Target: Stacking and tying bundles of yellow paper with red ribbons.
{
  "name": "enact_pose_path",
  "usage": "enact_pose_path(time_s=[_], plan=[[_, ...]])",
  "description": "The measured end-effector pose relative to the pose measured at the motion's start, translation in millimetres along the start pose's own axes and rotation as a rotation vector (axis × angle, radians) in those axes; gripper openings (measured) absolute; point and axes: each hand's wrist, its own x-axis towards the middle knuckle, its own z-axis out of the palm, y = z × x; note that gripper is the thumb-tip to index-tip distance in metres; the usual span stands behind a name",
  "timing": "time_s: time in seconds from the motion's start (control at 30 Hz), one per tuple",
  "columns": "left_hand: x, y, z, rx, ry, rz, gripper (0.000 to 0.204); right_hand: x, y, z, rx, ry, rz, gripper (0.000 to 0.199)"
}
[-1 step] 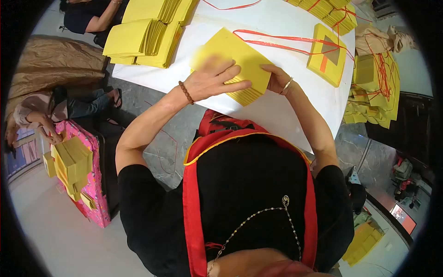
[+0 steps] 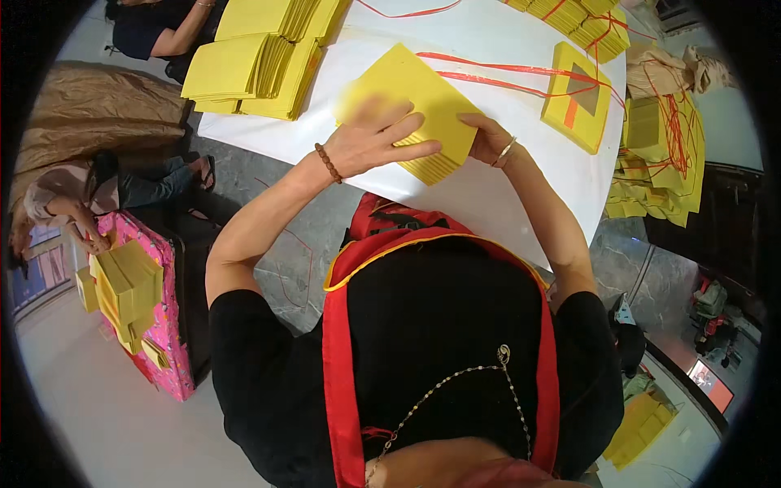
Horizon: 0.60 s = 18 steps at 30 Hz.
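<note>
A thick stack of folded yellow paper pieces (image 2: 423, 102) is held at a slant over the white table, its layered edges facing me. My right hand (image 2: 488, 140) grips its right corner, with the thumb on top and the other fingers mostly hidden beneath. Across the stack's left and near side lies my left hand (image 2: 376, 138), its fingers spread and touching the paper. The tips of some left fingers blur against the yellow. To the right, red string (image 2: 496, 67) runs across the table to a yellow bundle (image 2: 576, 98) with a grey patch and an orange band.
Tall yellow paper stacks (image 2: 264, 65) stand at the table's far left. More tied bundles (image 2: 582, 24) sit at the far right, with others hanging beyond the right edge (image 2: 663, 154). Another person's hand (image 2: 99, 242) touches yellow stacks on a pink-covered surface (image 2: 175, 358) at left.
The yellow stack has shifted very slightly away from me, and my left fingers have moved a little with it. Otherwise the scene looks the same.
</note>
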Motion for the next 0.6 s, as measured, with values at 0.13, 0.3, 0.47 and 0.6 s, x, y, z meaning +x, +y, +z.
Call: enact_pose_path(time_s=[0.13,0.3,0.47,0.6], plan=[[-21,11,16,-0.149,-0.028,-0.184,0.052,12,4,-9,-0.002,0.048,-0.029,0.058],[-51,26,37,-0.460,0.166,-0.870,0.059,21,8,-25,-0.175,0.198,-0.098,0.059],[-69,23,75,-1.040,0.276,-1.325,0.055,24,-3,-29,-0.343,0.130,-0.127,0.060],[-58,15,80,-1.420,0.278,-1.441,0.060,33,-12,-37,-0.361,0.096,-0.067,0.060]])
